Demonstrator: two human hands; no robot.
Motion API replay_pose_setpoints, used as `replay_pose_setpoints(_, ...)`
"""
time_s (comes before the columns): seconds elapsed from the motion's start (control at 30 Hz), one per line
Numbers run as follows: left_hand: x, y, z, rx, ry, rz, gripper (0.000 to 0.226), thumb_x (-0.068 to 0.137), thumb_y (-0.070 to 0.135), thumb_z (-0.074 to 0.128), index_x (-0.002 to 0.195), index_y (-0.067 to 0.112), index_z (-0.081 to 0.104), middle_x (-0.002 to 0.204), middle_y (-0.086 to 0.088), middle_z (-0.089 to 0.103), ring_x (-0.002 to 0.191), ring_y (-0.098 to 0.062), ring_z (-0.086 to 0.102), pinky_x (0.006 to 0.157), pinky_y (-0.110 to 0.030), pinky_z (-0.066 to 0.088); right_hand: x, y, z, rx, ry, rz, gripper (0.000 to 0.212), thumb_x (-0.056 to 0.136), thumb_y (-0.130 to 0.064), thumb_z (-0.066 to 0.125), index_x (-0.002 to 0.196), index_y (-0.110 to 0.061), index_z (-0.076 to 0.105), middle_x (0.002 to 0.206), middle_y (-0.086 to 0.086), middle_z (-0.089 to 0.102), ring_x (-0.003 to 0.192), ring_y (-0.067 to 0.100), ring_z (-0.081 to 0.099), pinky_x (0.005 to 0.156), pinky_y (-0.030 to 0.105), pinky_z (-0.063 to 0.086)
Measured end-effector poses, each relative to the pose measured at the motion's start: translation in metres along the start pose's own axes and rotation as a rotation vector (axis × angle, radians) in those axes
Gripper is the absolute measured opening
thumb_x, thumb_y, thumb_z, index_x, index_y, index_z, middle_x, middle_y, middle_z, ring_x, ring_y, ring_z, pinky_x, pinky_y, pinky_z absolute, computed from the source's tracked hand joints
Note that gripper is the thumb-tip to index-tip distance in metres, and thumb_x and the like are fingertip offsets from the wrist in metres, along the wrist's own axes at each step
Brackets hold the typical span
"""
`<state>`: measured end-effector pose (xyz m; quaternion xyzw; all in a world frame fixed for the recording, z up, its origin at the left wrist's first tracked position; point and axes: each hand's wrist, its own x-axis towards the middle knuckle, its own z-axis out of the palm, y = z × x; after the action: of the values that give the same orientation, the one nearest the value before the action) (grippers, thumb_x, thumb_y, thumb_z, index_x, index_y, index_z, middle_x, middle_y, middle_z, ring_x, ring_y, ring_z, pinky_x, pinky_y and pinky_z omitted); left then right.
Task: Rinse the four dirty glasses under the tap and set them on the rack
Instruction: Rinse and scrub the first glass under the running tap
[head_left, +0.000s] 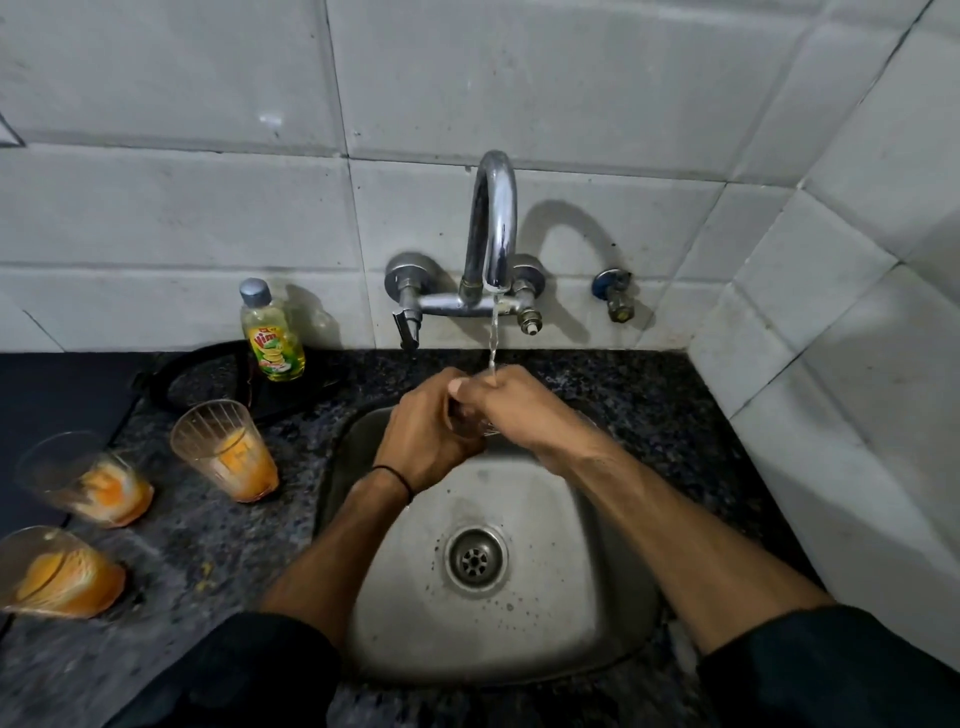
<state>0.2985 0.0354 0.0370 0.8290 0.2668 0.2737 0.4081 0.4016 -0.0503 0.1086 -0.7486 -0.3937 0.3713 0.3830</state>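
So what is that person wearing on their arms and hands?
No gloves: the left hand and right hand are bare. A thin black band circles the left wrist. The left sleeve and right sleeve are black, pushed up near the elbows. No watch or rings show.

A dark speckled stone countertop (208, 530) wraps a steel sink (550, 499) sunk into it. Taking the sink as the dial's centre, a yellow dish-soap bottle (271, 340) stands upright at eleven o'clock, against the tiled wall. Just beside it, at ten, lies a black ring (208, 376). Three glasses smeared with orange dregs stand to the left: the nearest glass (226, 449) at ten, the middle glass (88, 480) at nine, the outer glass (57, 574) at eight. They are near one another but apart.
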Motion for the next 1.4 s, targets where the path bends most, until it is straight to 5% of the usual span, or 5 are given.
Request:
replay_pose_setpoints(0.17,0.017,-0.001,-0.031,0.016,-0.327,-0.01,0.05,0.05,0.026,0.085,0.093,0.022,0.06,0.083,0.001,0.069,0.072,-0.008,0.063,0.065,-0.03,0.052,-0.005,0.031,-0.014,-0.04,-0.183,-0.227,0.027,0.103,-0.025,0.056,0.109,-0.007,0.074,0.107,0.008,0.076,0.1,0.014,0.071,0.1,0.035,0.051)
replay_pose_setpoints(0.53,-0.003,0.02,-0.012,-0.528,-0.023,-0.154,0.046,0.067,-0.002,0.087,0.107,0.004,0.066,0.099,-0.016,0.075,0.083,-0.014,0.071,0.064,-0.023,0.056,0.003,0.03,0.039,1.252,0.425,0.494,0.044,0.103,-0.046,0.046,0.093,-0.008,0.066,0.051,0.004,0.062,0.043,0.018,0.061,0.044,0.022,0.051)
replay_pose_setpoints(0.9,0.011,0.022,-0.025,-0.103,-0.064,-0.197,0.04,0.064,0.039,0.091,0.092,0.021,0.069,0.082,0.007,0.073,0.073,-0.001,0.068,0.066,-0.015,0.052,-0.008,0.057,0.028,0.387,0.309,0.066,0.015,0.091,-0.009,0.053,0.093,-0.015,0.067,0.09,0.003,0.069,0.085,0.015,0.061,0.073,0.031,0.048)
replay_pose_setpoints(1.1,0.015,0.032,-0.016,0.058,0.0,-0.224,0.042,0.069,0.057,0.081,0.083,0.021,0.066,0.074,0.006,0.07,0.073,-0.009,0.068,0.067,-0.03,0.055,-0.024,0.054,0.015,0.105,-0.093,-0.083,0.059,0.088,-0.02,0.074,0.138,-0.029,0.045,0.119,-0.011,0.066,0.11,-0.002,0.062,0.095,0.021,0.052)
replay_pose_setpoints(1.4,0.009,0.04,-0.014,-0.496,-0.212,-0.227,0.033,0.096,0.051,0.056,0.104,0.023,0.071,0.1,-0.001,0.075,0.096,-0.016,0.071,0.088,-0.039,0.055,-0.017,0.053,0.021,0.52,0.048,-0.091,0.089,0.068,-0.021,0.079,0.141,-0.034,0.029,0.115,-0.002,0.069,0.108,0.017,0.067,0.095,0.042,0.056)
